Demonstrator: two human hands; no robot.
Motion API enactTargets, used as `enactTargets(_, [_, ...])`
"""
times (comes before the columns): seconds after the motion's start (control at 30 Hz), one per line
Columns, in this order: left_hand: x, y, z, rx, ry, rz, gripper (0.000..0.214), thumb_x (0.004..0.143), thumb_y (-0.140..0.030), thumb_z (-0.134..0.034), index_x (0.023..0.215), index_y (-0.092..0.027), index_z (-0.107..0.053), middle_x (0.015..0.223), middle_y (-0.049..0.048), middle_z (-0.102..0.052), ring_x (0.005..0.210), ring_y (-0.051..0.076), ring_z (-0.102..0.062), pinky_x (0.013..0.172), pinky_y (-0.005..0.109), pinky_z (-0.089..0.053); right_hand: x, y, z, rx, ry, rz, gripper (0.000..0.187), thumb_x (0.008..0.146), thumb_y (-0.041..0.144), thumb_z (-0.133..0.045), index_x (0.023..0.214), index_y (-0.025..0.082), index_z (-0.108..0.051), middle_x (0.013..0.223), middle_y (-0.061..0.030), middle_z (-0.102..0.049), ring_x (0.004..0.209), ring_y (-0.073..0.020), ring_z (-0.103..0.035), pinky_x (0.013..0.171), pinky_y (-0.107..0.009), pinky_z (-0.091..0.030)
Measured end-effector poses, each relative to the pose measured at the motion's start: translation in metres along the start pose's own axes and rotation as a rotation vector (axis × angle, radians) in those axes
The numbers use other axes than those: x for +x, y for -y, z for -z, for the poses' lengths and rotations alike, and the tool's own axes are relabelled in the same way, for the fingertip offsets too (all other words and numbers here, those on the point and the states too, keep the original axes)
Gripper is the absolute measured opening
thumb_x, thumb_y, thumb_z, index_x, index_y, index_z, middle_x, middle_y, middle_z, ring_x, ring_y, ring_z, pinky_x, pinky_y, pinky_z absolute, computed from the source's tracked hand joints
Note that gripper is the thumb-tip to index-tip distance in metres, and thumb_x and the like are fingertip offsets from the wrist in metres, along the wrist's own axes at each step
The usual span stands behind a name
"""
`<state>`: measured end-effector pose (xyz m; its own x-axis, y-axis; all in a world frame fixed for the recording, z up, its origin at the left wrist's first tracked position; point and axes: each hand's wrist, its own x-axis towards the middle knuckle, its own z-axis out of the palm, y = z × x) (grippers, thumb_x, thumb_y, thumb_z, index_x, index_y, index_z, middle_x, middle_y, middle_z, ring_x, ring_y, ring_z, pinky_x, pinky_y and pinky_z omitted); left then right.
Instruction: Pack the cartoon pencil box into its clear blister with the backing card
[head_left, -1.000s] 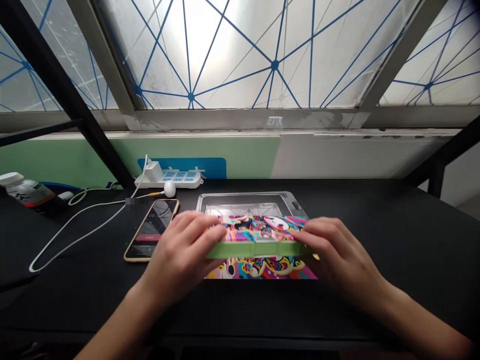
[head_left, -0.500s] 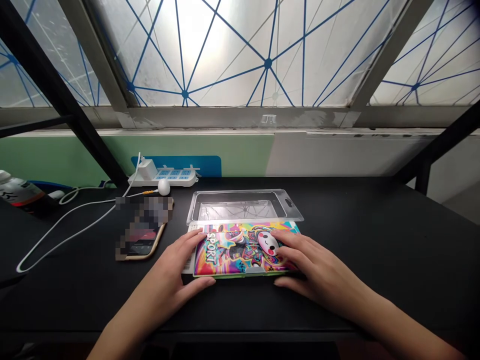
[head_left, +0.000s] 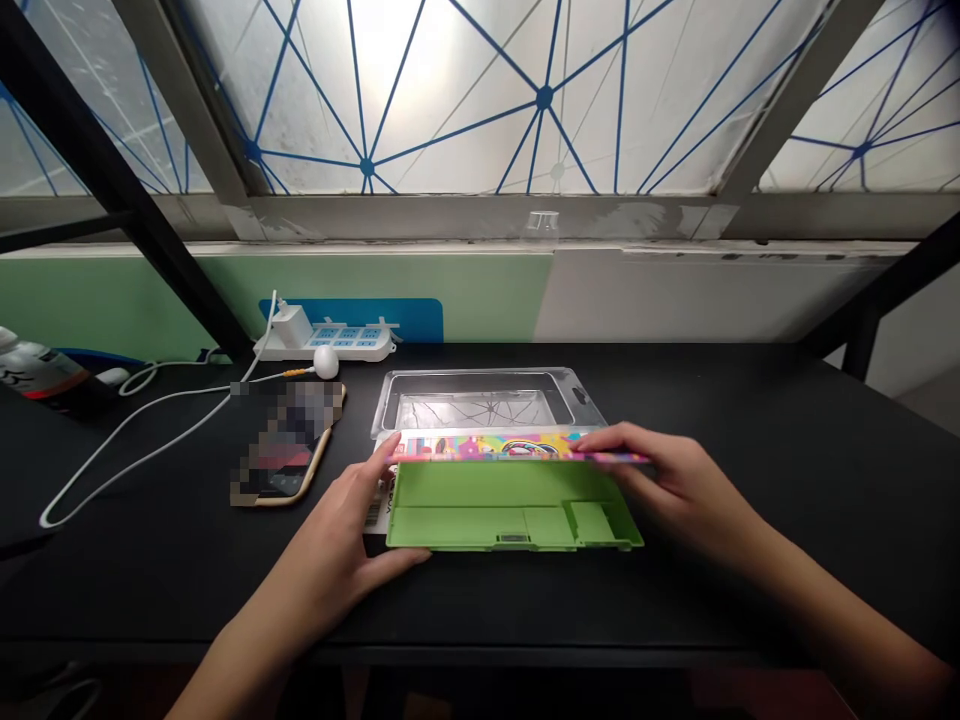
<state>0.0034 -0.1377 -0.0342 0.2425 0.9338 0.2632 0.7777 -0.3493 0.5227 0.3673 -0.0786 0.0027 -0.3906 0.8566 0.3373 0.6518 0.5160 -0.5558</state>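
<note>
A pencil case (head_left: pixel 457 523) lies on the black desk with its lid raised, showing a bright green inside with compartments, nothing lying in them. Its colourful printed lid (head_left: pixel 495 448) stands tilted up at the back edge. My left hand (head_left: pixel 345 525) grips the left end of the case, thumb along the front edge and fingers at the back corner. At the right, my right hand (head_left: pixel 667 475) holds the lid's edge between thumb and fingers. Under the case, a printed card (head_left: pixel 379 508) peeks out at the left. Just behind lies a clear plastic tray (head_left: pixel 487 385).
To the left lies a phone (head_left: pixel 300 440), partly blurred. A white cable (head_left: pixel 142 430) loops beside it from a power strip (head_left: pixel 337 340) against the wall. A bottle (head_left: pixel 45 370) rests at the far left. Black frame bars (head_left: pixel 135 200) slant up at both sides.
The pencil case lid has swung up and back, uncovering the green inside. My right hand has risen and moved right with it; my left hand stays at the left end. The view has tilted slightly.
</note>
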Motion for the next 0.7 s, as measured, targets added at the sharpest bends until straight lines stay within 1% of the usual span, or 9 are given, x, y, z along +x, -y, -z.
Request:
enactTargets(0.03, [-0.001,-0.001,0.0,-0.004,0.012,0.002,0.105,0.082,-0.033,-0.079,0.162,-0.04,-0.011,0.143,0.0093,-0.06,0.132,0.032,-0.059,0.102,0.046,-0.054,0.002,0.0,-0.001,0.009,-0.072,-0.061,0.028,0.099,0.047,-0.053,0.095,0.025,-0.07,0.076,-0.0022,-0.074,0.062,-0.0198,-0.069,0.055,-0.03,-0.055])
enactTargets(0.1, [-0.001,-0.002,-0.001,-0.018,0.036,-0.006,0.111,0.081,-0.032,-0.08,0.162,-0.041,-0.004,0.145,0.0094,-0.059,0.131,0.031,-0.059,0.103,0.047,-0.053,0.001,-0.002,-0.005,0.022,-0.202,-0.158,0.028,0.097,0.051,-0.057,0.092,0.026,-0.068,0.066,0.0006,-0.069,0.053,-0.0176,-0.062,0.047,-0.029,-0.048])
enactTargets(0.17, [-0.002,-0.003,-0.001,-0.029,0.053,-0.013,0.113,0.081,-0.032,-0.079,0.162,-0.041,0.0,0.146,0.0097,-0.059,0.131,0.031,-0.06,0.104,0.049,-0.053,-0.006,-0.005,-0.009,0.046,-0.274,-0.208,0.026,0.096,0.051,-0.059,0.096,0.026,-0.067,0.07,0.0005,-0.07,0.058,-0.0187,-0.065,0.05,-0.029,-0.049])
enactTargets(0.23, [-0.002,-0.004,-0.001,-0.028,0.063,-0.008,0.112,0.083,-0.034,-0.078,0.162,-0.039,0.0,0.144,0.0102,-0.059,0.13,0.031,-0.06,0.104,0.049,-0.053,-0.015,-0.008,-0.011,0.04,-0.287,-0.207,0.024,0.097,0.049,-0.058,0.098,0.027,-0.067,0.078,-0.001,-0.074,0.068,-0.0206,-0.07,0.056,-0.029,-0.052])
enactTargets(0.3, [-0.002,-0.004,0.001,-0.013,0.069,-0.009,0.106,0.084,-0.037,-0.077,0.162,-0.039,-0.007,0.143,0.0098,-0.06,0.131,0.031,-0.06,0.104,0.048,-0.053,-0.025,-0.012,-0.01,0.004,-0.234,-0.154,0.025,0.101,0.046,-0.052,0.101,0.028,-0.07,0.088,-0.0024,-0.077,0.076,-0.0219,-0.073,0.061,-0.03,-0.056])
enactTargets(0.4, [-0.002,-0.005,0.004,0.001,0.081,-0.027,0.092,0.086,-0.042,-0.076,0.16,-0.04,-0.021,0.149,0.008,-0.055,0.134,0.031,-0.057,0.106,0.046,-0.053,-0.04,-0.018,-0.007,-0.031,-0.087,-0.002,0.033,0.103,0.047,-0.045,0.121,0.032,-0.068,0.115,-0.0049,-0.077,0.098,-0.0255,-0.075,0.078,-0.035,-0.061])
enactTargets(0.5, [-0.001,-0.006,0.007,-0.007,0.093,-0.031,0.076,0.089,-0.046,-0.071,0.155,-0.038,-0.034,0.152,0.0068,-0.054,0.135,0.03,-0.055,0.109,0.046,-0.051,-0.051,-0.021,-0.008,-0.095,0.007,0.136,0.051,0.098,0.059,-0.05,0.142,0.035,-0.056,0.141,-0.0085,-0.065,0.125,-0.0324,-0.064,0.096,-0.045,-0.059])
enactTargets(0.6, [0.0,-0.007,0.009,-0.003,0.101,-0.029,0.064,0.092,-0.049,-0.066,0.15,-0.034,-0.044,0.15,0.0078,-0.055,0.136,0.032,-0.054,0.112,0.049,-0.047,-0.056,-0.02,-0.013,-0.188,0.052,0.15,0.067,0.09,0.054,-0.066,0.15,0.034,-0.045,0.153,-0.0109,-0.053,0.135,-0.0351,-0.055,0.103,-0.05,-0.055])
enactTargets(0.7, [0.002,-0.008,0.01,-0.005,0.108,-0.013,0.06,0.094,-0.05,-0.062,0.149,-0.031,-0.046,0.149,0.0091,-0.056,0.135,0.033,-0.054,0.112,0.05,-0.046,-0.056,-0.019,-0.017,-0.218,0.074,0.121,0.064,0.093,0.04,-0.066,0.151,0.034,-0.041,0.155,-0.0103,-0.05,0.139,-0.0327,-0.052,0.107,-0.05,-0.053])
